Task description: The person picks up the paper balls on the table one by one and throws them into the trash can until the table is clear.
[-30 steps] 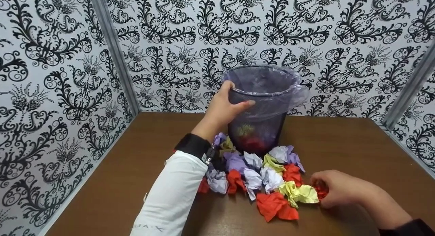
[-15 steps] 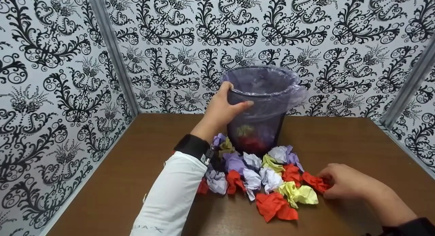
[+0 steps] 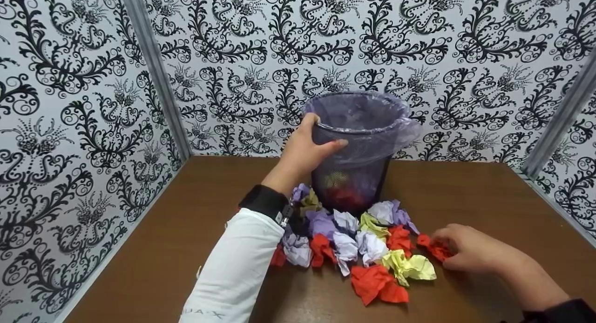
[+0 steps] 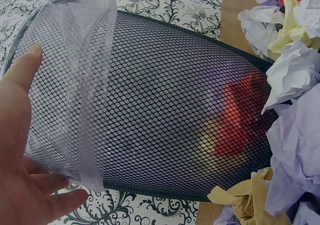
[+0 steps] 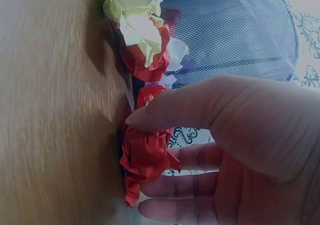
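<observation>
Clearly underway, not near done: inside the mesh wastebasket, standing at twelve o'clock on the table near the back wall, only a little red and yellowish paper showing through the mesh low down, against a whole heap of crumpled paper balls lying loose at six o'clock from its base. Left hand wrapped round the basket's rim at nine o'clock, thumb across the front over the purple liner bag, fingers hooked at the lip. Right hand down at four o'clock from the basket, thumb and fingers pinching a red paper ball against the table (not yet lifted, judging by the wrist view). Left to go: that red ball, then the yellow, white, lilac and red wads. Hard to count either pile: basket contents blurred by mesh and liner, part of the heap hidden behind the white sleeve, right forearm cut off at the frame's edge.
</observation>
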`<state>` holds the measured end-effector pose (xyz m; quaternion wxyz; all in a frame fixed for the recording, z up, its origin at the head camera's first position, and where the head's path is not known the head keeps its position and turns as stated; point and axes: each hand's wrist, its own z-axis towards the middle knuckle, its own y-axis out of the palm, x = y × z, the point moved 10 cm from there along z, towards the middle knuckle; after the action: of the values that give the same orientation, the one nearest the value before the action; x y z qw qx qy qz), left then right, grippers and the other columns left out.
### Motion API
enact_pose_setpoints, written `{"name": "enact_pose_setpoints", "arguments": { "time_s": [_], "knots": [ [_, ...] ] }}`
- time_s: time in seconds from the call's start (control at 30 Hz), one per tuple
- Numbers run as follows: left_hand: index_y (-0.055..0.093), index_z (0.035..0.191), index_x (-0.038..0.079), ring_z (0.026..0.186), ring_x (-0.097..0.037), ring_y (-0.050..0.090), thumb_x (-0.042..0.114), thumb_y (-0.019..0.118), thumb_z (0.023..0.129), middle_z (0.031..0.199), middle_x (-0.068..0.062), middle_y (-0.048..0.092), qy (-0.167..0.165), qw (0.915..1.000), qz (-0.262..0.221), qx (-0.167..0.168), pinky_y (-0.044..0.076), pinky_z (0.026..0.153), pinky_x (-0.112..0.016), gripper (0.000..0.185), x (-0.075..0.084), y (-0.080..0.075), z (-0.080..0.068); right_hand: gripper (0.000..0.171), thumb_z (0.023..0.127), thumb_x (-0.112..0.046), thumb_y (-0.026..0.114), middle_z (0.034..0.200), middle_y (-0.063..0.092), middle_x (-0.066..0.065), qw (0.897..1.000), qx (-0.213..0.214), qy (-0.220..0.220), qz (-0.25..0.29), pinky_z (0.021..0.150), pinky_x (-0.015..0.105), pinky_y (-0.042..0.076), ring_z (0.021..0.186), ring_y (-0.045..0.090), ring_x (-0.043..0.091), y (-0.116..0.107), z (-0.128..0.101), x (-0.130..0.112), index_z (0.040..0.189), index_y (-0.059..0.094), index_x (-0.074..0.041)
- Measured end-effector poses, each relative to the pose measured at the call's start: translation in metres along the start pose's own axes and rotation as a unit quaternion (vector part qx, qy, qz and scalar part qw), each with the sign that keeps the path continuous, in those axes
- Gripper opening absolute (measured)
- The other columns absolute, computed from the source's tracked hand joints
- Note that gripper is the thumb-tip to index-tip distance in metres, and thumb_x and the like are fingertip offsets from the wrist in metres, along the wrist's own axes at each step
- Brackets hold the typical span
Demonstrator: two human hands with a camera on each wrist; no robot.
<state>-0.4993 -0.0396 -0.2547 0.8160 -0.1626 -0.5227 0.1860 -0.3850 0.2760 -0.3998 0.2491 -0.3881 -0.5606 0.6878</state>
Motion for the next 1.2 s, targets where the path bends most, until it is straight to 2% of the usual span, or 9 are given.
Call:
{"name": "enact_pose_setpoints", "arguments": {
  "time_s": [0.13,0.33,0.57,0.83,1.0,1.2],
  "knots": [
    [0.045,0.114,0.032,0.098,-0.012,0.061,0.065,0.080,0.060,0.110,0.006,0.059,0.001,1.0000,-0.001,-0.002,0.054,0.086,-0.037,0.072,0.000,0.000,0.000,0.032,0.065,-0.008,0.074,0.077,0.050,-0.006,1.000,0.003,0.000,0.019,0.055,0.022,0.035,0.069,0.043,0.007,0.000,0.000,0.003,0.091,0.062,-0.023],
    [0.045,0.114,0.031,0.098,-0.013,0.061,0.067,0.079,0.058,0.110,0.006,0.058,0.000,1.0000,-0.001,0.000,0.054,0.085,-0.036,0.074,0.000,-0.001,-0.001,0.033,0.062,-0.005,0.072,0.073,0.049,-0.005,0.999,0.001,0.016,0.045,0.051,0.022,0.035,0.065,0.043,0.006,-0.003,-0.001,0.009,0.085,0.059,-0.024],
    [0.044,0.110,0.032,0.093,-0.014,0.062,0.066,0.080,0.060,0.104,0.004,0.061,0.006,1.0000,0.002,0.006,0.054,0.082,-0.035,0.071,0.001,-0.002,-0.002,0.035,0.059,-0.001,0.071,0.069,0.050,-0.007,0.998,0.055,-0.017,0.036,0.049,0.021,0.038,0.062,0.044,0.002,-0.023,-0.007,0.002,0.078,0.054,-0.026],
    [0.045,0.113,0.033,0.097,-0.013,0.062,0.064,0.080,0.059,0.109,0.006,0.059,-0.008,0.9998,-0.019,-0.009,0.054,0.086,-0.038,0.071,0.000,0.002,-0.001,0.037,0.062,0.001,0.072,0.075,0.053,-0.005,0.996,0.070,0.008,0.063,0.050,0.024,0.046,0.064,0.050,0.006,-0.045,-0.019,0.006,0.081,0.054,-0.026],
    [0.045,0.113,0.033,0.098,-0.013,0.062,0.063,0.080,0.060,0.110,0.006,0.059,-0.012,0.9996,-0.022,-0.010,0.054,0.087,-0.039,0.071,-0.001,0.002,-0.001,0.040,0.062,0.002,0.076,0.075,0.055,-0.006,0.991,0.109,0.001,0.075,0.051,0.024,0.048,0.065,0.053,0.007,-0.063,-0.025,0.004,0.083,0.057,-0.026],
    [0.045,0.114,0.034,0.098,-0.014,0.061,0.066,0.079,0.058,0.110,0.006,0.059,-0.011,0.9999,-0.008,-0.006,0.054,0.087,-0.039,0.073,-0.003,0.000,-0.002,0.045,0.061,0.008,0.079,0.079,0.056,-0.009,0.980,0.175,-0.039,0.081,0.053,0.023,0.050,0.066,0.056,0.007,-0.082,-0.030,-0.009,0.086,0.060,-0.025]
  ]
}}
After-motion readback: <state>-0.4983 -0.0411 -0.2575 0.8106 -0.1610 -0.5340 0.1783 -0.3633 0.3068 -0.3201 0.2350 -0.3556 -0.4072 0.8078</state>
